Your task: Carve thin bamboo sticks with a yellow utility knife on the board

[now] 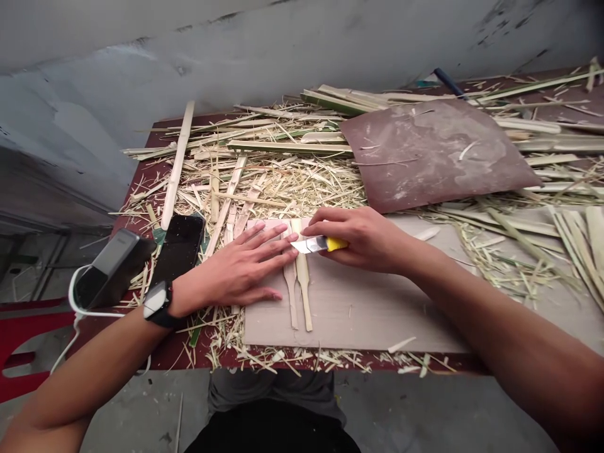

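Two slim carved bamboo pieces, a left bamboo piece (291,292) and a right bamboo piece (303,290), lie side by side on a flat cardboard sheet (368,308). My left hand (250,261) rests flat with its fingers spread, the fingertips over the upper part of the left piece. In my right hand (361,236) is a yellow-handled utility knife (330,243), held low over the pieces. Its blade points left, close to my left fingertips, and crosses above the right piece. Whether the blade touches the bamboo I cannot tell. The upper ends of both pieces are partly hidden by my hands.
Bamboo shavings (306,182) and split strips (292,148) heap up behind the board. A brown sheet (434,157) lies over strips at the back right. At left are a phone (179,245) and a dark box-shaped device (113,267) with a white cable (73,296).
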Demonstrator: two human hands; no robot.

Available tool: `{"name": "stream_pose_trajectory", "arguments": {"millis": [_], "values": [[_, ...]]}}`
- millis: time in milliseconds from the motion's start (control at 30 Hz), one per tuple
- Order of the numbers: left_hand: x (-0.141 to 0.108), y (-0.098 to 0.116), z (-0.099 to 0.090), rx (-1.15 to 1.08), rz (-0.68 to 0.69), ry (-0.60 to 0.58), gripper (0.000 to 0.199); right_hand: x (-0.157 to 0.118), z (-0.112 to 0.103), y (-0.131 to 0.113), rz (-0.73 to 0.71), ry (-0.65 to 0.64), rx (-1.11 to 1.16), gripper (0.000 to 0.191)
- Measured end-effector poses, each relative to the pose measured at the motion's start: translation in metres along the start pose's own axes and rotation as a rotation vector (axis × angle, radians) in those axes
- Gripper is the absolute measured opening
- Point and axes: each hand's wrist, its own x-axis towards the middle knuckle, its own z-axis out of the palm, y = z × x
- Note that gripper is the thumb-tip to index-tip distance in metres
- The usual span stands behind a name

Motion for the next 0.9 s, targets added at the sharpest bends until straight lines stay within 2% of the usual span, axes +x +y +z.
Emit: {"name": "stream_pose_trajectory", "arguments": {"millis": [167,467,567,700,900], "values": [[-0.001,-0.006,-0.002,-0.003,-0.018,0.039,0.076,0.000,-0.001,0.002,-0.004,-0.001,-0.004,0.028],[-0.004,-0.007,-0.003,0.027,-0.041,0.030,0.075,0.000,-0.004,0.006,0.032,0.051,0.013,0.025],[-0.007,-0.011,-0.001,0.050,-0.099,0.088,0.076,0.000,-0.006,0.006,0.060,0.060,0.036,0.024],[-0.009,-0.016,0.000,0.065,-0.163,0.164,0.065,0.001,-0.007,0.007,0.106,0.080,0.059,0.022],[-0.004,-0.011,0.001,0.065,-0.045,0.119,0.062,0.001,-0.005,0.007,0.093,0.089,0.068,0.024]]}}
